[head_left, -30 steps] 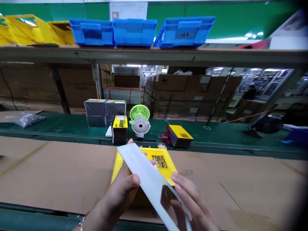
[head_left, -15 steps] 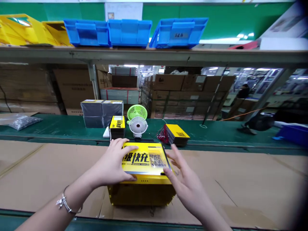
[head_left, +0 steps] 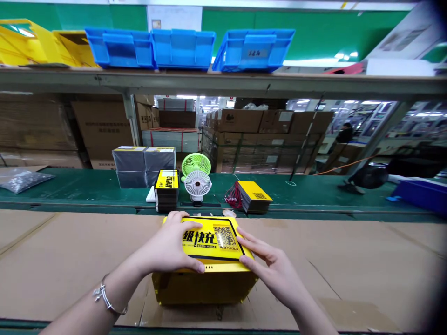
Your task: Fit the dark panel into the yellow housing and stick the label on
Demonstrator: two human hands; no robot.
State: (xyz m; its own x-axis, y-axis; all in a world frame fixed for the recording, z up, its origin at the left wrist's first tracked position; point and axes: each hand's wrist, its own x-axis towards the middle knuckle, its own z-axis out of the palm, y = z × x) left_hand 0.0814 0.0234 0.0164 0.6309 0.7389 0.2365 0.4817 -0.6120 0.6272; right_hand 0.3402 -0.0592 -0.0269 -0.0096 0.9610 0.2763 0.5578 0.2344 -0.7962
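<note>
A yellow box-shaped device [head_left: 206, 286] with a printed top panel [head_left: 199, 238], black lettering and a QR code, rests on brown cardboard in the middle of the bench. My left hand [head_left: 164, 244] lies over the panel's left part, its thumb on the front edge and its fingers toward the back, gripping the device. At the panel's right edge, my right hand [head_left: 272, 265] touches the device with fingertips and thumb spread apart, holding nothing by itself. The device's underside is hidden.
Cardboard sheets [head_left: 87, 265] cover the bench. Behind stand a white fan [head_left: 197, 185], a green fan [head_left: 196, 163], stacked yellow-topped panels [head_left: 256, 197], another stack [head_left: 167, 190] and wrapped blocks [head_left: 131, 167]. Blue bins [head_left: 183, 49] sit on the shelf above. A person [head_left: 345, 133] is far back right.
My right hand has moved in to touch the device's right edge. The glare and clear-looking strip on the panel are gone, and the QR code shows fully. The view has shifted slightly.
</note>
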